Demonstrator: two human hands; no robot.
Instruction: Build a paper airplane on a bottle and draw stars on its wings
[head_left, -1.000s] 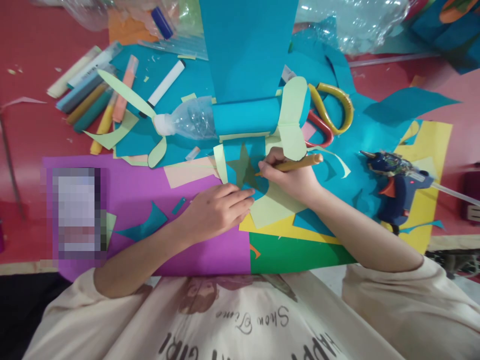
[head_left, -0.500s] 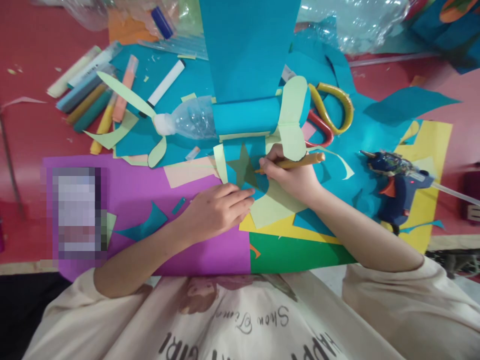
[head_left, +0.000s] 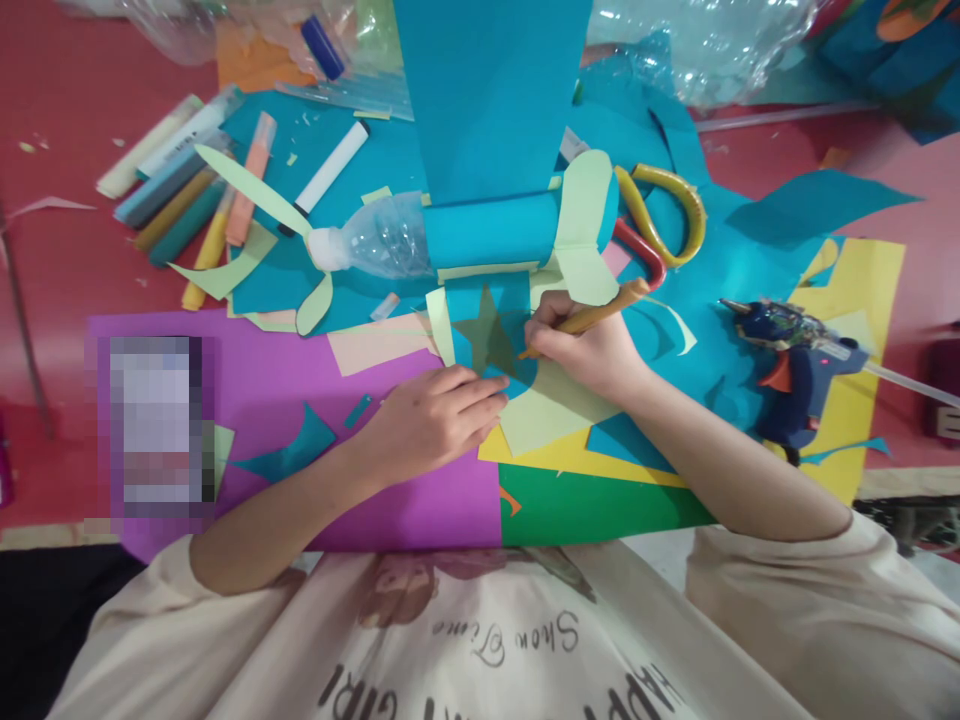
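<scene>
A plastic bottle (head_left: pixel 382 237) lies on its side, wrapped in blue paper, with pale green propeller blades (head_left: pixel 251 188) at its cap and a pale green tail piece (head_left: pixel 589 225) at the other end. A blue paper wing (head_left: pixel 487 330) reaches toward me from the bottle and bears a dark star (head_left: pixel 489 335). My left hand (head_left: pixel 442 420) lies flat with fingers stretched, its fingertips on the wing's near edge. My right hand (head_left: pixel 577 340) grips an orange-brown marker (head_left: pixel 604 308), its tip on or just above the wing right of the star.
Several markers (head_left: pixel 180 195) lie at the upper left. Scissors (head_left: pixel 664 215) rest beyond the tail. A blue glue gun (head_left: pixel 806 375) lies at the right on yellow paper (head_left: pixel 874 330). A blurred rectangular device (head_left: pixel 156 420) sits on purple paper (head_left: pixel 262 350) at the left.
My right hand has shifted slightly to the right and toward me, and the marker's back end has tipped up in view. My left hand stays in place.
</scene>
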